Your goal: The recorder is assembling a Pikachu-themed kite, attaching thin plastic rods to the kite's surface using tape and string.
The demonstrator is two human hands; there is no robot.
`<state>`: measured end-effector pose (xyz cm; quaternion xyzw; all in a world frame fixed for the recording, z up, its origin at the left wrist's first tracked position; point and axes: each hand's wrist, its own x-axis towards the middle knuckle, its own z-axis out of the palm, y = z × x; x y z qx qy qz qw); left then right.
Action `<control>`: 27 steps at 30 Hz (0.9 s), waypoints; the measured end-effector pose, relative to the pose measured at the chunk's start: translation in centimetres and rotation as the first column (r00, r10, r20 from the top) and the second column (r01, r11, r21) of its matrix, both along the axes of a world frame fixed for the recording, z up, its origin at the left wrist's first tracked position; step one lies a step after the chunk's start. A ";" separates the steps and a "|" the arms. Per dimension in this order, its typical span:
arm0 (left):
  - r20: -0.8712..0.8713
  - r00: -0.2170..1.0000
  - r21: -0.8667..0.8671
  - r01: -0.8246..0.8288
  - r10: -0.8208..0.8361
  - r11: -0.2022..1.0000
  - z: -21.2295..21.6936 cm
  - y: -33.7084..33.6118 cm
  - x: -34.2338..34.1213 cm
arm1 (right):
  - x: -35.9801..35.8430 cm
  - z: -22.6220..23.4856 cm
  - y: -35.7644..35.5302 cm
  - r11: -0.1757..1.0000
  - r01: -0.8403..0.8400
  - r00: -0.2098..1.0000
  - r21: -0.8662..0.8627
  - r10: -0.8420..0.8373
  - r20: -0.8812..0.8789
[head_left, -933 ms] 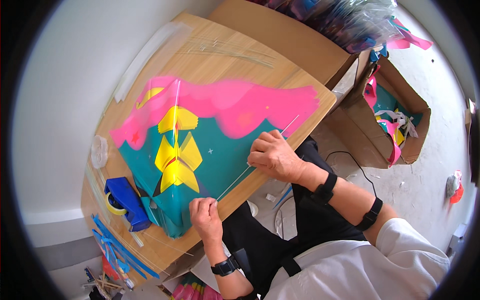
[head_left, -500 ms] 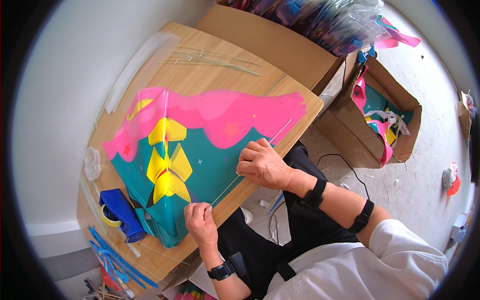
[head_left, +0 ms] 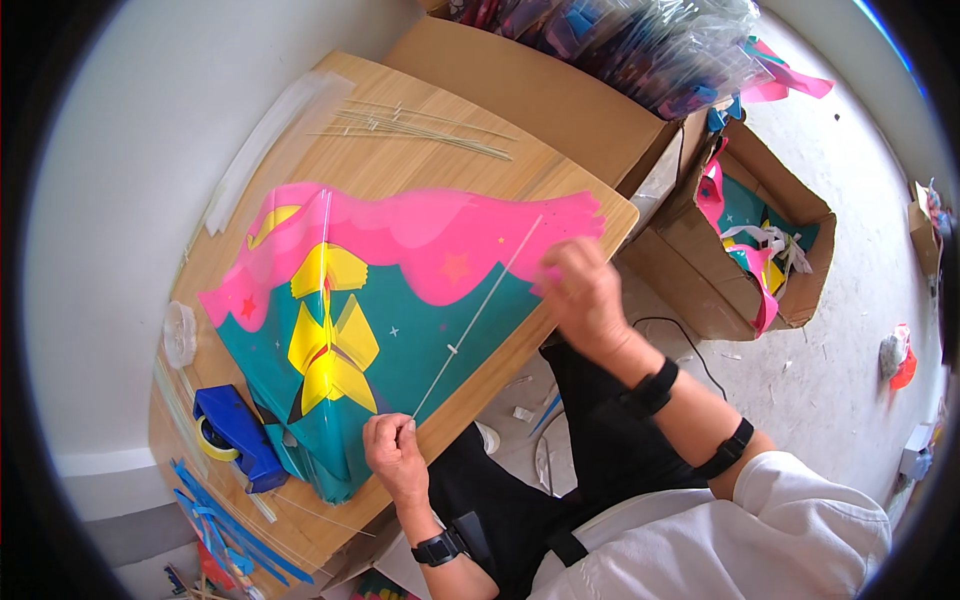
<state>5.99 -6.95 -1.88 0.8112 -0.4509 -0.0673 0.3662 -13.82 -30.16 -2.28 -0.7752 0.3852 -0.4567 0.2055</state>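
Observation:
A kite sail (head_left: 450,330) of thin pink and teal film, with a yellow figure along its middle fold, lies spread on the table. Across its right part runs a thin white rod (head_left: 480,310) with a small white fitting partway along. My left hand (head_left: 396,458) is closed at the rod's near end, fingertips pinched together at the sail's edge. Over the pink right edge of the sail is my right hand (head_left: 582,305), off the rod. Motion smears its fingers, so whether they grip the film is unclear.
Thin rods (head_left: 430,130) lie at the table's far side. A blue tape dispenser (head_left: 240,435) and blue strips (head_left: 235,530) sit at the left. Beyond the wooden table (head_left: 560,170) stand a large carton (head_left: 530,80) and an open box (head_left: 700,260) with more printed film.
My right hand has let go of the rod and moved up and right to the pink edge. The rod's far end has swung left. My left hand stays at its near end.

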 end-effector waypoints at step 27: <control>-0.208 0.974 -0.093 -0.113 0.092 0.989 -0.8 0.9 0.7 | -3.8 1.7 -9.4 0.780 -0.217 0.970 0.587 0.105 0.219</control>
